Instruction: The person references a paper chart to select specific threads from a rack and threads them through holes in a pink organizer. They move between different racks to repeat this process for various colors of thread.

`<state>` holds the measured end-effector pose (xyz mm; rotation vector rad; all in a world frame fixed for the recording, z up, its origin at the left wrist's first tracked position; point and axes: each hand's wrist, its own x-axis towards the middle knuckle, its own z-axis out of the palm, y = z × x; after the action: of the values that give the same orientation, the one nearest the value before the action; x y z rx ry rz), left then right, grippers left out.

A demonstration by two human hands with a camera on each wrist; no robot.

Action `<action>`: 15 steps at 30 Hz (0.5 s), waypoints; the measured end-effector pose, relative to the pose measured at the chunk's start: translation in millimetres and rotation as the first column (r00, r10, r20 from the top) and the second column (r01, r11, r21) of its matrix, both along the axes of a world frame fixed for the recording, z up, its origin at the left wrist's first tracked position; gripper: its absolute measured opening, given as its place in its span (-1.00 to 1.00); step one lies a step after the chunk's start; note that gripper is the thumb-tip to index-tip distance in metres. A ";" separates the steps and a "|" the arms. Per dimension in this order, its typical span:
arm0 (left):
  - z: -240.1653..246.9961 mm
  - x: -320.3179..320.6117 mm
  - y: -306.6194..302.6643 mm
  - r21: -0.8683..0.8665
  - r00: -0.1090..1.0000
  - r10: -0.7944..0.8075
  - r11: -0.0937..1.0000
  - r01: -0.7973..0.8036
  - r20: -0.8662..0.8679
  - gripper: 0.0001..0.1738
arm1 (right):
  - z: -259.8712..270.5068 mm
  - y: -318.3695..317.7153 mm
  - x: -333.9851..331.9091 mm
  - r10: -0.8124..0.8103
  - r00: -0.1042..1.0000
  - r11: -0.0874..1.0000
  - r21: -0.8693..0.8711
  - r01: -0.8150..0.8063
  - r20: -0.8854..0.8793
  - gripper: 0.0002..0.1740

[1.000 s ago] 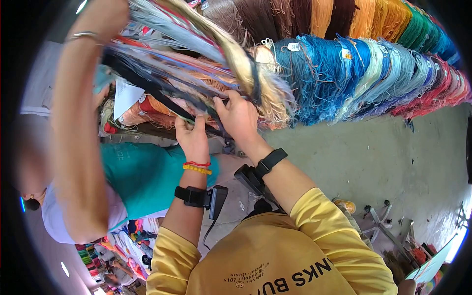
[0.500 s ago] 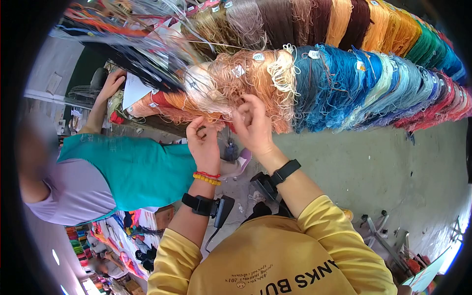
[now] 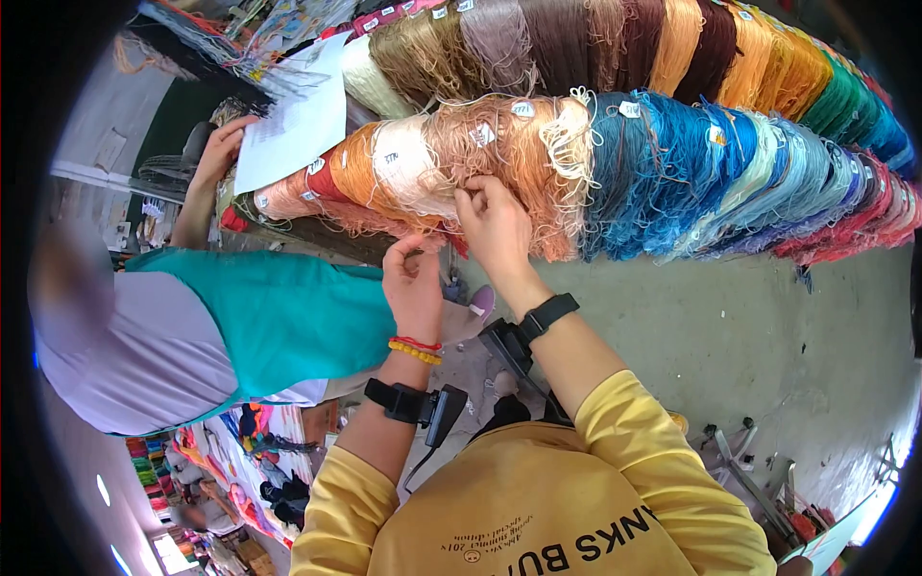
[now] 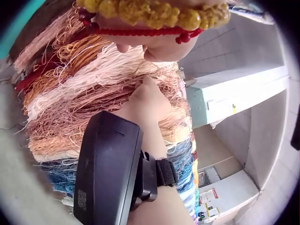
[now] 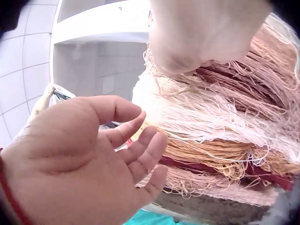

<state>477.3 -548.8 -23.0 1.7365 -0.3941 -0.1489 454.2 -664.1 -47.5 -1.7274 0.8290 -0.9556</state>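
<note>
Rows of thread hanks hang in front of me in the head view. My left hand [image 3: 413, 283] hovers at the near edge of the dusty-pink hank [image 3: 451, 134]; in the right wrist view this hand [image 5: 93, 154] has loosely bent fingers and nothing in them. My right hand [image 3: 497, 226] is bent beside that hank, thumb and index close together; whether its fingertips touch threads is unclear. The left wrist view has my right hand [image 4: 147, 101] over the brownish-pink threads [image 4: 98, 103]. A cream hank [image 3: 403, 163] lies just left of it.
A person in a teal apron [image 3: 288, 322] stands at the left, one hand [image 3: 219, 154] at a white paper [image 3: 298, 115] on the hanks. Black strands [image 3: 206, 62] hang at the upper left. Blue hanks [image 3: 663, 173] continue rightward; a metal stand [image 3: 735, 456] is on the floor.
The mixed strand bundle has left my hands and moved to the upper left. The other person's raised arm has gone from the foreground. Cream and pink hanks are now uncovered.
</note>
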 end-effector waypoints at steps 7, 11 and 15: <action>2.0 -2.3 2.3 0.047 1.000 -0.003 0.999 0.003 -0.007 -0.82 | -4.7 2.5 -3.3 0.011 0.997 0.997 0.077 -0.017 0.077 -0.87; 1.5 -1.2 2.7 0.028 0.999 -0.044 0.999 0.044 -0.002 -0.84 | -8.5 5.7 -9.5 0.046 0.990 0.996 0.069 -0.056 0.137 -0.88; 8.0 2.6 -8.3 -0.016 0.989 -0.129 0.992 0.128 -0.069 -0.84 | -10.8 9.4 -18.1 0.080 0.980 0.995 0.042 -0.089 0.185 -0.91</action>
<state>479.9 -557.1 -15.0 1.6895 -0.4548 -0.2985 436.2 -654.7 -58.3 -1.5925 0.6494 -1.0108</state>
